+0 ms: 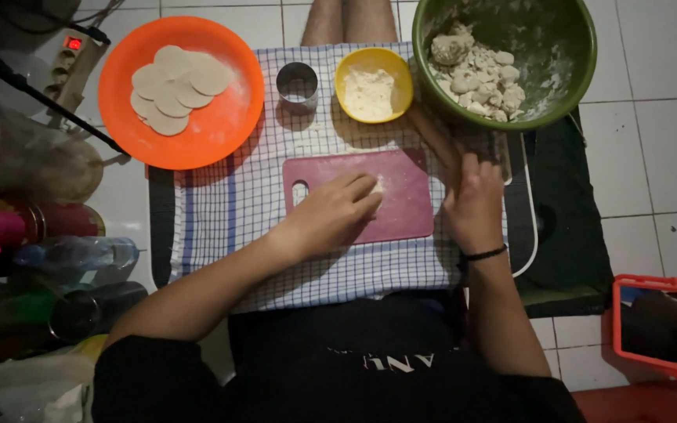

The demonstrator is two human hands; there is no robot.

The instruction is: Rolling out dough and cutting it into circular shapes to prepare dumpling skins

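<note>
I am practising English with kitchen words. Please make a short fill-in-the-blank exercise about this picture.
1. The left hand presses on the ____ cutting board.
2. The flat dough rounds lie on the ____ plate.
3. The dough lumps are in the ____ bowl.
4. The metal ring cutter stands between the plate and the ____ bowl of flour.

Missing words: pink; orange; green; yellow

left hand [337,210] palm down with fingers curled, right hand [473,205] flat, fingers extended forward, both forearms angled inward
</note>
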